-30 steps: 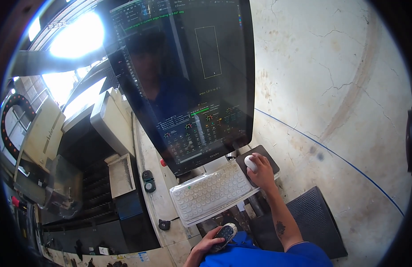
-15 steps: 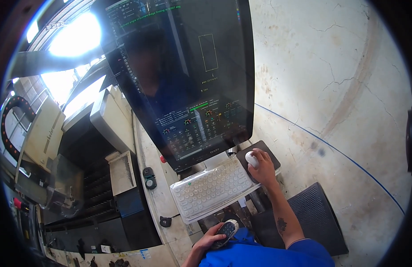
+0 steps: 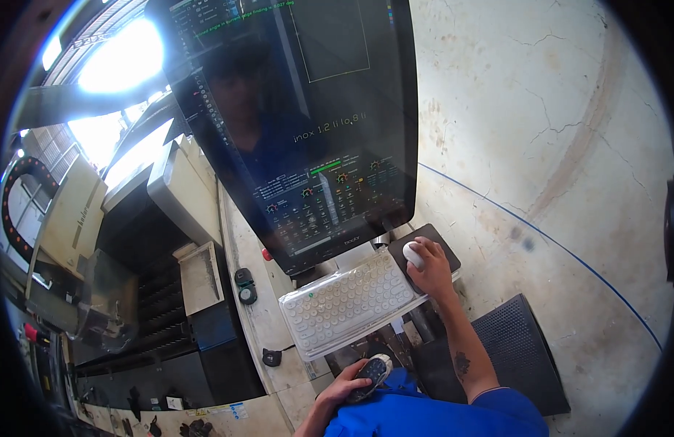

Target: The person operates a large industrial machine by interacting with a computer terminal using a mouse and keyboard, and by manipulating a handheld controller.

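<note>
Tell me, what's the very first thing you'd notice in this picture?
The huge dark monitor fills the top middle, glowing with small coloured dials and lines. Just below it sits a white keyboard with round keys, and the right hand rests on a white mouse on a black pad to its right. At the bottom, the left hand holds a small dark handheld device.
</note>
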Demonstrator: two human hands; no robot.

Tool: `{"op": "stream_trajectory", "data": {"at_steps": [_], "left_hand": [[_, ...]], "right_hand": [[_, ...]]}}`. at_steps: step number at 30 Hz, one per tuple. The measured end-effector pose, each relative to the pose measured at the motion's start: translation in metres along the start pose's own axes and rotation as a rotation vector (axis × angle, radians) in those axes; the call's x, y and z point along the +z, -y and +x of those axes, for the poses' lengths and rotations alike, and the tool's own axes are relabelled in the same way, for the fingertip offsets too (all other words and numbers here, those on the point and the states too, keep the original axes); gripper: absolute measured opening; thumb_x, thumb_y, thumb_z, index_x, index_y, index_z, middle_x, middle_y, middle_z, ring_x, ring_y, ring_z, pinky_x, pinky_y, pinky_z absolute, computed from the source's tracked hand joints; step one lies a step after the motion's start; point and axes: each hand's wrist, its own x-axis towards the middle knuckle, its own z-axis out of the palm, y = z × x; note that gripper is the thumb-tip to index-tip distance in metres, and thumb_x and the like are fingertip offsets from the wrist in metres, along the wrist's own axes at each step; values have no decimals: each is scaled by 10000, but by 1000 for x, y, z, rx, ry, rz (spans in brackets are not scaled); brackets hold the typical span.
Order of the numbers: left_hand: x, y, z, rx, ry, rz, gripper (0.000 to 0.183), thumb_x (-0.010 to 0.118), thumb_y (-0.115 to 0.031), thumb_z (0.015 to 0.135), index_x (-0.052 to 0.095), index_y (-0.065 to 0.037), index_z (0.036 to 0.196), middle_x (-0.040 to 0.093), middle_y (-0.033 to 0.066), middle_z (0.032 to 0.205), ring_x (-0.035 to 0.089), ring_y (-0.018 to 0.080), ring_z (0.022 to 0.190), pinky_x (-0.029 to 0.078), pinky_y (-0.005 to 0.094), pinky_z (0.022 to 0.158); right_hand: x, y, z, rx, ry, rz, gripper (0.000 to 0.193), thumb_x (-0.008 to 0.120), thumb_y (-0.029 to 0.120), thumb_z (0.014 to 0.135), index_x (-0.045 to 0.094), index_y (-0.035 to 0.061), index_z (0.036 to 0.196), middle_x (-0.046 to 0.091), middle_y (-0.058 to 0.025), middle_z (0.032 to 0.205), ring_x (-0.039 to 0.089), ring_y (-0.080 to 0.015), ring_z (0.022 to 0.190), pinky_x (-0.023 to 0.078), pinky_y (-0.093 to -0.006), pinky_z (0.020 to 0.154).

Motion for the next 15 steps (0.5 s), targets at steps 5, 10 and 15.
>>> {"op": "stream_trajectory", "data": {"at_steps": [5,10,15], "left_hand": [[-3,4,4,35,-22,36,701,732,-265,813,434,9,1385,635,126,1170,624,197,1063,467,306,942],[-3,3,4,41,-5,22,709,731,-271,815,429,16,1389,634,125,1175,623,198,1064,459,308,956],[-2,3,3,43,1,-6,703,729,-249,818,423,16,1393,633,130,1183,622,201,1075,462,315,960]], "right_hand": [[1,-2,-1,14,4,7,400,690,149,742,626,43,1123,579,-160,1268,556,-378,1116,459,-457,978],[1,-1,0,14,4,7,393,689,147,740,629,40,1114,580,-157,1268,556,-374,1116,462,-455,974],[-2,3,2,32,5,18,388,685,143,740,611,40,1107,576,-144,1264,558,-362,1105,463,-449,965]]}}
